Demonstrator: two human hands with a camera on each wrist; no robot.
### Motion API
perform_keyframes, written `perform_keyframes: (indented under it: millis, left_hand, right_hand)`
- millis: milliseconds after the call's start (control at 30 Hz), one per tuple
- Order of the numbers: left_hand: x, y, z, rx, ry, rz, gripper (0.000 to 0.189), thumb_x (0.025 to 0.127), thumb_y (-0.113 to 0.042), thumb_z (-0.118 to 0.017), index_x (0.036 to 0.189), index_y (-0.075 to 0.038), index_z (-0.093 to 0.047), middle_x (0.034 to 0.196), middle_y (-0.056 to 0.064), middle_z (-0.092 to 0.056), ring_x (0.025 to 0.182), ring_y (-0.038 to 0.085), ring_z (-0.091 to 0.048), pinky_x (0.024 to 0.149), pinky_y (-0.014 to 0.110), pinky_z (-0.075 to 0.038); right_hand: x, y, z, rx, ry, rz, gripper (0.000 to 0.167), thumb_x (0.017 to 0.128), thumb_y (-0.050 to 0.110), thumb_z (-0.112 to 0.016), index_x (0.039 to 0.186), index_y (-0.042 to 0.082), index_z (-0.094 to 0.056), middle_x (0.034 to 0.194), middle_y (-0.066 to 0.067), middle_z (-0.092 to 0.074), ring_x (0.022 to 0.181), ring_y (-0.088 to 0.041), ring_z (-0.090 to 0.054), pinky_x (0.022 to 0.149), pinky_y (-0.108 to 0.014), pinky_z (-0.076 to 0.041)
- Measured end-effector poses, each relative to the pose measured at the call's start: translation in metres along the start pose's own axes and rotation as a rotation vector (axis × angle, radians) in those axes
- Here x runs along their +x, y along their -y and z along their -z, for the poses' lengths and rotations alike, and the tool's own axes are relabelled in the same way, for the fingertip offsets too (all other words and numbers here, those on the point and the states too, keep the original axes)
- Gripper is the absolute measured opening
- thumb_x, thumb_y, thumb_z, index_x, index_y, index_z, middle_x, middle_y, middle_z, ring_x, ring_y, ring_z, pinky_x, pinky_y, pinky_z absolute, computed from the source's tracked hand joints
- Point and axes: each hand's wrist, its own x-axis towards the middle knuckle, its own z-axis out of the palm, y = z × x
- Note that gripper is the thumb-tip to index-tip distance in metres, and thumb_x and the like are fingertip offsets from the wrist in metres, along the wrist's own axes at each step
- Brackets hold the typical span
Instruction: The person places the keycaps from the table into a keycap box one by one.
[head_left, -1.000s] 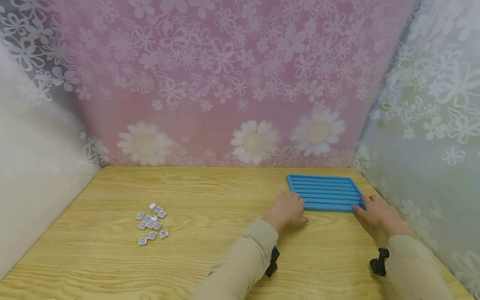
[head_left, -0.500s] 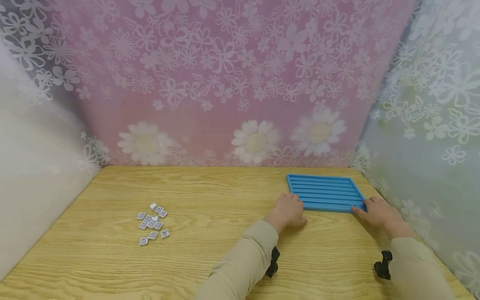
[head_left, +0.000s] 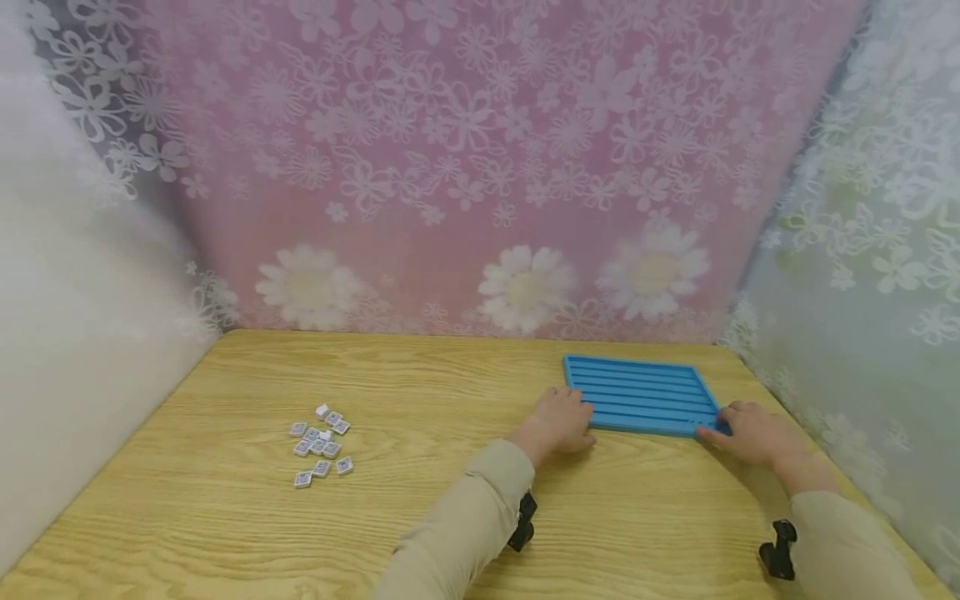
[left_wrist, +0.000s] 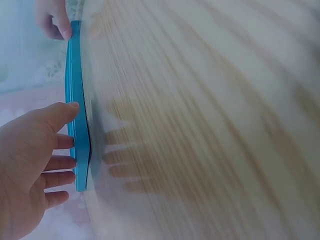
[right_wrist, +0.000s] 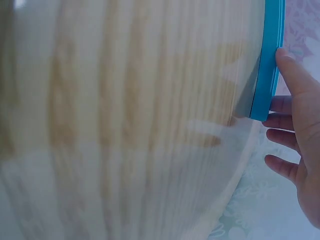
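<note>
A blue rectangular tray with raised parallel ridges lies at the back right of the wooden table. My left hand grips its near left corner; in the left wrist view the thumb lies on the tray's front wall and the fingers reach along the side. My right hand holds the near right corner, thumb at the front, fingers round the right side. In the right wrist view the lower fingers stand off below the tray's end. Several small white tiles with grey printed faces lie loosely grouped at the left.
The wooden table runs back to a pink flowered cloth. A pale cloth wall stands at the left and a flowered one at the right, close to my right arm. Bare wood lies between tiles and tray.
Both hands have shifted the tray a little left and toward me, away from the table's right edge. The head view has turned slightly left. The tiles keep their arrangement.
</note>
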Motion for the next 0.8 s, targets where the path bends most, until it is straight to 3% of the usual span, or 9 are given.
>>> perform_keyframes:
  millis: [167,433,600,800]
  left_hand:
    - [-0.010,0.013,-0.003,0.010,-0.014,-0.015,0.047,0.093,-0.052,-0.044,0.131,-0.025,-0.050,0.128,-0.004,-0.047,0.122,0.013,-0.040,0.100,0.030,-0.033]
    - [-0.025,0.037,-0.004,0.028,-0.013,-0.040,0.044,0.093,-0.047,-0.048,0.129,-0.023,-0.053,0.126,-0.002,-0.051,0.118,0.015,-0.045,0.098,0.031,-0.036]
    - [-0.038,0.052,-0.004,0.069,-0.012,-0.041,0.039,0.094,-0.046,-0.048,0.125,-0.024,-0.056,0.118,-0.003,-0.054,0.110,0.014,-0.049,0.093,0.030,-0.040]
    - [-0.055,0.069,-0.014,0.061,-0.025,-0.048,0.041,0.093,-0.046,-0.049,0.126,-0.022,-0.056,0.122,0.000,-0.053,0.114,0.017,-0.049,0.096,0.033,-0.039]
  right_hand:
    - [0.004,0.011,0.001,-0.029,-0.021,0.054,0.051,0.085,0.048,-0.060,0.096,-0.002,-0.064,0.096,-0.018,-0.059,0.090,-0.041,-0.055,0.071,-0.053,-0.045]
    - [0.011,0.032,0.005,-0.071,-0.050,0.163,0.041,0.086,0.037,-0.063,0.101,-0.001,-0.065,0.100,-0.019,-0.062,0.096,-0.042,-0.055,0.078,-0.054,-0.044]
    - [0.017,0.047,0.008,-0.086,-0.084,0.229,0.031,0.085,0.033,-0.066,0.095,0.004,-0.066,0.095,-0.013,-0.063,0.092,-0.038,-0.057,0.077,-0.051,-0.046]
    - [0.027,0.062,0.003,-0.107,-0.083,0.289,0.028,0.084,0.035,-0.067,0.091,0.008,-0.067,0.091,-0.008,-0.062,0.091,-0.036,-0.057,0.075,-0.050,-0.047]
